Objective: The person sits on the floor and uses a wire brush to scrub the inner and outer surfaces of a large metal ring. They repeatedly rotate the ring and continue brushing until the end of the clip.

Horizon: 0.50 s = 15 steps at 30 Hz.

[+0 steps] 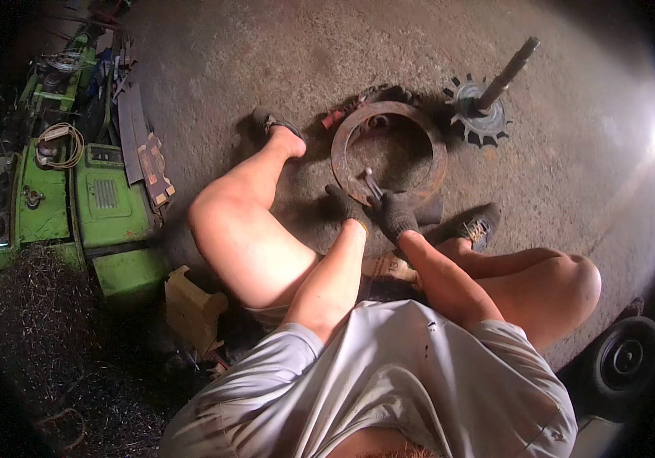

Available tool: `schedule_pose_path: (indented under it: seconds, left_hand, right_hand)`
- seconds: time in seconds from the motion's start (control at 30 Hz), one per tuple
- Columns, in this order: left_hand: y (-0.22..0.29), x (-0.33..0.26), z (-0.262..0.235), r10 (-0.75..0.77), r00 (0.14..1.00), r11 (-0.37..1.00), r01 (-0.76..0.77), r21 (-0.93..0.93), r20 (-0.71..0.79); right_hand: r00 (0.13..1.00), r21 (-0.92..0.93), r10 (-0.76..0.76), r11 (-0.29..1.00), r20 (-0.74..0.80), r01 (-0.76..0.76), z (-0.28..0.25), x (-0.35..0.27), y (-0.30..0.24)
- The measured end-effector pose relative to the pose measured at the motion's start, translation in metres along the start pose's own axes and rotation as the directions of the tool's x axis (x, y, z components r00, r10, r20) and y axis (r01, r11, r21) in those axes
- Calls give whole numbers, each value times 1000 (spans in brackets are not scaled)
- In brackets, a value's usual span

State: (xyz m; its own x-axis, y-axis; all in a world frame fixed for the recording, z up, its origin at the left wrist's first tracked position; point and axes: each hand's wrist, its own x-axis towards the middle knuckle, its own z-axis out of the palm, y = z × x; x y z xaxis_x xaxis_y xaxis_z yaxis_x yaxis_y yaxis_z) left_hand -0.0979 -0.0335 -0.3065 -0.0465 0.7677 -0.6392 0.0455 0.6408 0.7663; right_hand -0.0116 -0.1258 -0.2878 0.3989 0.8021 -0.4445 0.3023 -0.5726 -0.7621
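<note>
A rusty metal ring (340, 156) stands on the floor between my legs. My left hand (344, 204), in a dark knit glove, is at the ring's near left edge. Its fingers blend into the shadow, so I cannot make out their grip. My right hand (395, 215), gloved alike, is closed around a slim grey metal tool (372, 182) with a rounded tip, which points up over the ring's near rim. The tool's lower part is hidden in the glove, and its exact kind does not show.
Right of the ring, a toothed metal wheel (471, 114) carries an upright shaft (512, 72). A red part (333, 118) lies beyond the ring. Green machinery (110, 195) and tangled metal shavings (45, 313) fill the left. A black wheel (627, 355) is at lower right.
</note>
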Motion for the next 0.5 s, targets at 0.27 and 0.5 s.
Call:
schedule_pose_path:
  seconds: [0.27, 0.5]
  left_hand:
    - [10, -12, 7, -98, 993, 993, 94, -70, -63]
    - [-24, 24, -2, -35, 995, 999, 32, -31, -96]
  right_hand:
    - [1000, -122, -22, 992, 16, 23, 3, -1, -3]
    - [998, -109, -52, 993, -37, 47, 0, 0, -1]
